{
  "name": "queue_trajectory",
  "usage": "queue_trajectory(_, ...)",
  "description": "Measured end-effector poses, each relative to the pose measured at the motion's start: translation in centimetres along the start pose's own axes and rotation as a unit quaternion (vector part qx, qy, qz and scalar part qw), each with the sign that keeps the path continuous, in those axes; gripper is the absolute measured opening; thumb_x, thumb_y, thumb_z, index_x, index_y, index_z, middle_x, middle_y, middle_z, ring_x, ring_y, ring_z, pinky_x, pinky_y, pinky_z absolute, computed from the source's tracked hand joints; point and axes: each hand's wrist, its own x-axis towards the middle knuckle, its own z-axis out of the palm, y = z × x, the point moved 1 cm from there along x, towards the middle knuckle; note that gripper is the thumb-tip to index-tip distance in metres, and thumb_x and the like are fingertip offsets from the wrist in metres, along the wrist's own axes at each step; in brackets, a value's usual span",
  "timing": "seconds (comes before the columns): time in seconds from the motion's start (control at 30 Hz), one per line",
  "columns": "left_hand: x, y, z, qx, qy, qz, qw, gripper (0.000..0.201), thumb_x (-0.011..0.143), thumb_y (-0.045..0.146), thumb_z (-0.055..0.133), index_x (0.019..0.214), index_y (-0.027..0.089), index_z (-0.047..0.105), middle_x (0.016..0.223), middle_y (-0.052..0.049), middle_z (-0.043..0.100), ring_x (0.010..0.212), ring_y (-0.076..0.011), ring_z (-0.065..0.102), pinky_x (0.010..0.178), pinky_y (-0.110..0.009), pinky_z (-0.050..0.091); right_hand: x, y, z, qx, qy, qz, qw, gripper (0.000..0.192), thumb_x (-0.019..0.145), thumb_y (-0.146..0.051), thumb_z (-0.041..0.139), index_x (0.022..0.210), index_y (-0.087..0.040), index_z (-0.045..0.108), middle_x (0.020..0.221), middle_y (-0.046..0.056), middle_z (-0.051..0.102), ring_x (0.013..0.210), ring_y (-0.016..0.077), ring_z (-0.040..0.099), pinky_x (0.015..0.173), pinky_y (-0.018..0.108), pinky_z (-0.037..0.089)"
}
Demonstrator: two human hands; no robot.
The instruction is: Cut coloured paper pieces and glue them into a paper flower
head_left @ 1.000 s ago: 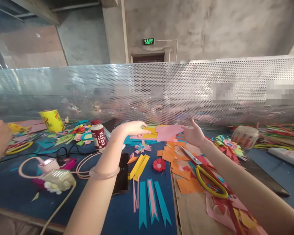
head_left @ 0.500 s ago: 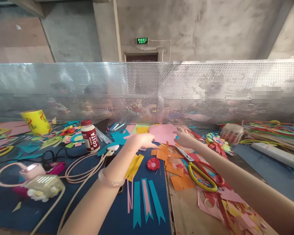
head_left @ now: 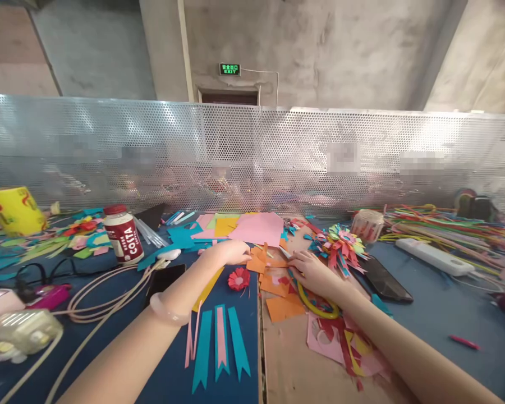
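Observation:
My left hand point(head_left: 234, 252), fingers drawn together, is at the left edge of a piece of orange paper point(head_left: 257, 264) and appears to pinch it. My right hand point(head_left: 309, 271) curls over the middle of a pair of scissors point(head_left: 320, 308); a blade tip shows beyond the fingers, yellow and red handles below. More orange pieces lie under and around the scissors. Behind the hands lies a pink paper sheet point(head_left: 258, 229). A red paper flower point(head_left: 238, 279) sits below my left hand, with notched blue strips point(head_left: 202, 350), one bearing a pink strip, nearer me.
A Costa bottle point(head_left: 123, 238), coiled cables point(head_left: 90, 303) and a dark phone point(head_left: 162, 280) are at left. To the right are a multicoloured paper rosette point(head_left: 340, 247), another phone point(head_left: 387, 279) and a white power strip point(head_left: 433, 257). A perforated metal screen point(head_left: 235, 134) bounds the back.
My right hand has left the pink sheet and come down onto the scissors. My left hand has moved from the sheet toward the orange paper. The view has turned rightward.

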Motion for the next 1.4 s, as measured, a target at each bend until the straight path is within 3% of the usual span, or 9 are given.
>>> queue_trajectory(0.13,0.1,0.0,0.6,0.013,0.045,0.011,0.999,0.028,0.080,0.031,0.043,0.082,0.019,0.068,0.074,-0.005,0.068,0.063,-0.0172,0.060,0.060,-0.025,0.041,0.0,-0.3,0.5,0.008,0.006,0.017,1.000,0.025,0.086,-0.017,0.040,0.086,-0.015,0.065,0.089,0.009,0.057,0.090,0.0176,0.053,0.082,0.030,0.042)
queue_trajectory(0.3,-0.1,-0.3,1.3,0.016,0.087,0.026,0.996,0.023,0.074,0.026,0.049,0.086,0.021,0.068,0.083,-0.004,0.069,0.070,-0.0161,0.061,0.060,-0.023,0.041,0.0,-0.1,1.4,0.030,0.005,0.023,0.999,0.026,0.087,-0.016,0.039,0.087,-0.014,0.065,0.090,0.009,0.054,0.087,0.0168,0.053,0.080,0.028,0.043)
queue_trajectory(0.57,-0.3,-0.8,1.8,0.003,0.097,0.026,0.995,0.024,0.071,0.024,0.053,0.089,0.023,0.070,0.084,-0.003,0.071,0.071,-0.0155,0.063,0.064,-0.022,0.044,-0.1,0.2,2.0,0.051,-0.003,0.026,0.998,0.028,0.088,-0.016,0.036,0.085,-0.014,0.063,0.092,0.010,0.052,0.090,0.0186,0.052,0.084,0.032,0.043)
queue_trajectory(0.83,0.6,-1.7,2.4,-0.004,0.120,0.047,0.992,0.024,0.072,0.022,0.053,0.088,0.024,0.070,0.086,-0.003,0.071,0.075,-0.0162,0.063,0.066,-0.023,0.044,0.0,-0.5,1.1,0.039,-0.036,0.060,0.997,0.028,0.087,-0.014,0.036,0.095,-0.012,0.063,0.099,0.013,0.055,0.091,0.0196,0.056,0.085,0.033,0.044)
queue_trajectory(1.1,0.9,-2.7,2.8,-0.023,0.109,0.069,0.991,0.028,0.070,0.017,0.051,0.091,0.023,0.070,0.086,-0.003,0.071,0.073,-0.0143,0.062,0.061,-0.021,0.042,-0.1,-1.3,0.2,0.021,-0.060,0.069,0.996,0.027,0.087,-0.015,0.037,0.095,-0.011,0.063,0.097,0.012,0.060,0.094,0.0200,0.057,0.086,0.031,0.043)
queue_trajectory(1.23,0.8,-3.1,2.7,-0.039,0.097,0.073,0.992,0.031,0.071,0.016,0.050,0.094,0.022,0.069,0.092,-0.003,0.070,0.077,-0.0145,0.062,0.068,-0.022,0.044,-0.2,-1.1,0.8,-0.018,-0.073,0.039,0.996,0.028,0.088,-0.015,0.035,0.090,-0.010,0.063,0.094,0.014,0.060,0.091,0.0214,0.056,0.085,0.033,0.043)
queue_trajectory(1.4,0.5,-3.5,2.4,-0.064,0.077,0.072,0.992,0.032,0.073,0.018,0.049,0.097,0.026,0.068,0.095,0.001,0.070,0.075,-0.0133,0.062,0.070,-0.021,0.044,-0.1,-0.1,2.2,-0.033,-0.046,0.005,0.998,0.027,0.087,-0.015,0.035,0.084,-0.012,0.062,0.089,0.012,0.060,0.086,0.0210,0.057,0.079,0.033,0.045)
